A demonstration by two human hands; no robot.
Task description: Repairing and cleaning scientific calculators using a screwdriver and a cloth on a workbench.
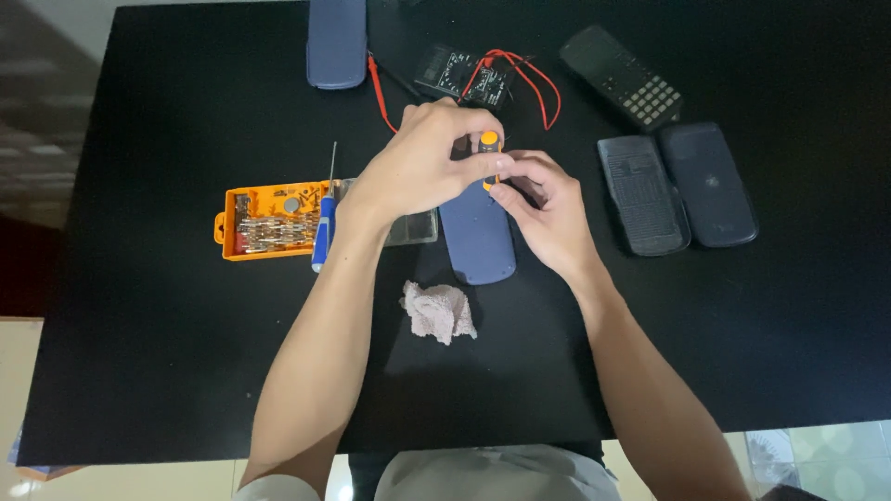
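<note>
Hands meet above a blue case (478, 237) on the counter (186, 371): left hand (422, 162) and right hand (548, 209) both pinch a small orange-capped screwdriver (489, 144), upright between them.

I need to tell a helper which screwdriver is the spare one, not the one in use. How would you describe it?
On the black table, look left of the person's left hand for the orange plastic bit case. The slim blue-handled screwdriver lies across its right end, metal shaft pointing away. Unlike the orange-handled screwdriver gripped in both hands, nothing holds it.
</note>
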